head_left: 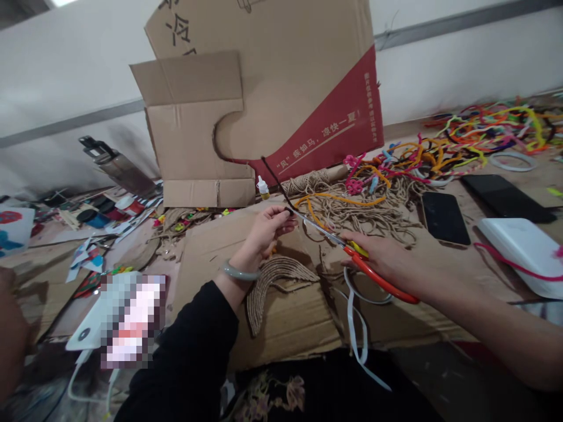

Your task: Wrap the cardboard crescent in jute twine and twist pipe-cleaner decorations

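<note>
Between the thumb and fingers of my left hand (269,230) is pinched a thin, fuzzy, dark pipe cleaner (277,183), which slants up and away to the left. My right hand (378,255) grips a pair of scissors (377,279) with orange handles. Their blades point left and reach the pipe cleaner close to my left fingertips; whether they touch it I cannot make out. Below my left wrist, a curved piece of rows of tan cord (284,271) lies on a flat cardboard sheet (303,328). An orange pipe cleaner (347,198) rests just beyond the blades.
A large cardboard box panel (303,76) stands behind, with a small glue bottle (263,186) before it. Twine (365,217) and colourful pipe cleaners (422,158) lie right, near phones (446,218) and a white power bank (523,252). A drink bottle (118,167) and another person's hand (13,316) are left.
</note>
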Demonstrator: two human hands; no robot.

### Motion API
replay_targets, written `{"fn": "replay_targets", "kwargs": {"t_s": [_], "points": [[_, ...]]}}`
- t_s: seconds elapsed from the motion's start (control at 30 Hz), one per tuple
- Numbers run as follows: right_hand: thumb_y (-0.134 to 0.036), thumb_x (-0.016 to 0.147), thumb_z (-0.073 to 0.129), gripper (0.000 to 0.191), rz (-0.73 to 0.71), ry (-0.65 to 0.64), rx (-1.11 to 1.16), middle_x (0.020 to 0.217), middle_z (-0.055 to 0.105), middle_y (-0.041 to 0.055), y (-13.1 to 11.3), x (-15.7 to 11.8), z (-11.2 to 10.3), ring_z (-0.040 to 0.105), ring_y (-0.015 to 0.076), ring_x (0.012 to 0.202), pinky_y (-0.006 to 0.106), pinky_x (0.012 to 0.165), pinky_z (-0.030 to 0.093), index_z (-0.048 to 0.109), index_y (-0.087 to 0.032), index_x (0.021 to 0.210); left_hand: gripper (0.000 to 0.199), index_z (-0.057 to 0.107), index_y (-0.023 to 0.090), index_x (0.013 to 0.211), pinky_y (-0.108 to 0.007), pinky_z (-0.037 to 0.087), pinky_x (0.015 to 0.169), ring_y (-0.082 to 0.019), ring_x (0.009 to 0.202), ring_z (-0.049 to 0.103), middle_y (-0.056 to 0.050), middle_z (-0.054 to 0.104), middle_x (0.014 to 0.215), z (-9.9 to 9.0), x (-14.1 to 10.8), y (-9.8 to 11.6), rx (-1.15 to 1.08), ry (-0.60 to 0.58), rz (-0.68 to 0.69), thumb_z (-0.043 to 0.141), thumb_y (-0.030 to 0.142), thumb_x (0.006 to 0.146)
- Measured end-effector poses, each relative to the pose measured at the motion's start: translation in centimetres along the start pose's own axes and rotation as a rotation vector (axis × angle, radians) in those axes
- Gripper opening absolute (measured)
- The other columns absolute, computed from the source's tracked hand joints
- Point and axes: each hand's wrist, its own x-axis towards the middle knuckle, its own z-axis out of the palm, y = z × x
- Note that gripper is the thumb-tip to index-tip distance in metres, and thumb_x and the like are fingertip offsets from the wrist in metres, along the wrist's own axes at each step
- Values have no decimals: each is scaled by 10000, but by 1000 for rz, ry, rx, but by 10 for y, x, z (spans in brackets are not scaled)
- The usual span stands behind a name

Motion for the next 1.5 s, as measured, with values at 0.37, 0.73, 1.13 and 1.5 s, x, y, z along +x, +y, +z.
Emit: {"fn": "replay_targets", "kwargs": {"t_s": [0.37,0.73,1.13,1.5], "points": [[-480,861,414,514,139,31,-422,1120,654,151,20,13,-5,649,310,908,396,711,477,497,-204,1286,336,587,174,976,-232,500,645,-88,624,643,-8,679,778,-2,0,0,-14,-19,49,722,197,670],[-380,873,419,332,-15,190,-308,1032,681,93,-18,28,-22,623,252,906,334,725,440,630,-204,1058,266,661,149,812,-234,474,631,-80,586,602,4,662,708,-2,3,-7,169,-68,129,762,235,582],[-317,672,582,146,14,74,571,526,555,-22,-45,101,12,490,119,532,233,512,336,607,-176,643,170,695,160,793,-253,440,683,-124,674,574,-14,666,728,-2,0,-5,534,-47,323,714,200,629],[-408,647,562,238,133,99,944,520,500,-42,-49,115,27,422,56,428,178,407,271,468,-188,648,198,657,145,816,-232,430,629,-94,610,543,-1,636,695,-11,13,-12,305,58,301,704,245,651]]}}
